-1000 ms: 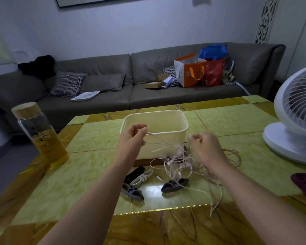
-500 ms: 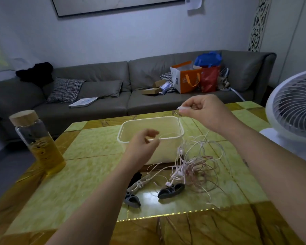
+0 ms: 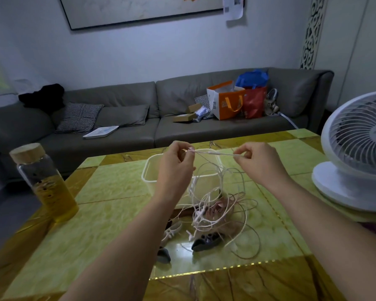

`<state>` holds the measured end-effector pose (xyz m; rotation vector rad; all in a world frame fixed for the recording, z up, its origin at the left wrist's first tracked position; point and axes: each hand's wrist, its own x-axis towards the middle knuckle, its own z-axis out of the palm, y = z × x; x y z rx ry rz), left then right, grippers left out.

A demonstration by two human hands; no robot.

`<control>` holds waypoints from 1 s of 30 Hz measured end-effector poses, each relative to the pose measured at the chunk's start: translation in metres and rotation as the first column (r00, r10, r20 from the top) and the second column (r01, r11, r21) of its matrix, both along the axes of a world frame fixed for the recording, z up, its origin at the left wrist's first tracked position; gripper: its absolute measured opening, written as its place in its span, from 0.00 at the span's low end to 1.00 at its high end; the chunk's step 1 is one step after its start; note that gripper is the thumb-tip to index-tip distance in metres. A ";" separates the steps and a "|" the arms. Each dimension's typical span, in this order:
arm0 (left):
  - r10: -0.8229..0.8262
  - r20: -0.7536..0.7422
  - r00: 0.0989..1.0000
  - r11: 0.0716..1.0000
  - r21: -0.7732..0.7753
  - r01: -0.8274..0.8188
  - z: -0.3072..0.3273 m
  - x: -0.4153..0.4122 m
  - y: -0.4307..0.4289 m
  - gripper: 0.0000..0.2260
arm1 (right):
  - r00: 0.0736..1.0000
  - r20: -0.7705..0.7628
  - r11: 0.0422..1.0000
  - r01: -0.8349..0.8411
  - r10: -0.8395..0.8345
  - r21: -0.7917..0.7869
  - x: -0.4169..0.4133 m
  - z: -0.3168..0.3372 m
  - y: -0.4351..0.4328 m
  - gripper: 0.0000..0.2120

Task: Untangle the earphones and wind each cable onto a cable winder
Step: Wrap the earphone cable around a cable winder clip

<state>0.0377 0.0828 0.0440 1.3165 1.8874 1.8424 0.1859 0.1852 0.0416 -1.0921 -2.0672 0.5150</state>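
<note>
Left hand (image 3: 175,158): thumb and forefinger pinch one end of a thin white earphone cable (image 3: 211,152), the other fingers curled in.

The held span's long axis runs level, left to right across the person, above the cream plastic tub (image 3: 147,178). It looks taut, with a small inline pod about mid-span.

Right hand (image 3: 257,160): same pinch on the other end of the span.

On the glossy yellow-green counter (image 3: 109,205), below and between the hands:
- white fishbone-shaped cable winder (image 3: 172,232), on the left hand's side
- dark grey cable winder (image 3: 206,243), with strands lying over it
- tangle of pink and white earphone cables (image 3: 215,211), with strands rising from it to the span

Judgement: the coming move turns on that drop. The knot sits straight down from the fingers, so pulling the span up and apart should draw this cable out. Neither hand is clearly nearer. Nothing is wound yet.
</note>
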 end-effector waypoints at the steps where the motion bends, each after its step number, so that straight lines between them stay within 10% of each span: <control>1: 0.034 -0.032 0.999 0.999 0.009 -0.034 0.001 -0.003 -0.001 0.07 | 0.997 -0.075 0.998 0.025 -0.029 -0.061 0.001 -0.004 0.004 0.02; 3: 0.123 -0.097 0.988 0.992 0.007 -0.123 0.003 -0.014 -0.004 0.08 | 0.927 -0.348 0.938 0.012 -0.139 -0.345 0.006 -0.012 0.013 0.07; 7: 0.193 -0.144 0.971 0.979 -0.037 -0.200 -0.002 -0.035 -0.008 0.04 | 0.544 -0.676 0.472 -0.484 -0.497 -0.737 0.015 -0.016 0.015 0.13; 10: 0.182 0.353 0.918 0.982 -0.020 -0.187 -0.005 -0.040 -0.003 0.07 | 0.386 -0.726 0.305 -0.721 -0.570 -0.623 0.012 -0.010 0.013 0.24; 13: 0.083 0.744 0.663 0.990 0.014 -0.140 -0.003 -0.045 -0.004 0.08 | 0.469 -0.760 0.425 -0.636 -0.450 -0.644 0.009 -0.005 0.013 0.27; 16: -0.019 0.802 0.597 0.999 0.044 -0.028 -0.001 -0.054 -0.011 0.20 | 0.729 -0.597 0.772 -0.150 -0.336 -0.617 0.009 -0.002 0.010 0.23; 20: 0.052 0.657 0.752 0.993 -0.117 0.033 -0.003 -0.067 -0.016 0.35 | 0.855 -0.471 0.971 0.136 -0.215 -0.196 0.015 -0.006 0.017 0.17; 23: 0.238 0.318 0.918 0.961 -0.211 -0.176 -0.007 -0.072 -0.016 0.33 | 0.971 -0.118 0.952 0.228 -0.208 0.205 0.020 -0.016 0.029 0.16; 27: 0.395 0.026 0.918 0.907 -0.168 -0.386 -0.005 -0.080 -0.019 0.23 | 0.750 0.635 0.976 0.068 -0.186 0.206 0.024 -0.024 0.033 0.24; 30: 0.445 -0.093 0.891 0.888 -0.081 -0.452 -0.007 -0.091 -0.020 0.18 | 0.671 0.739 0.998 0.054 -0.063 0.037 0.022 -0.033 0.029 0.23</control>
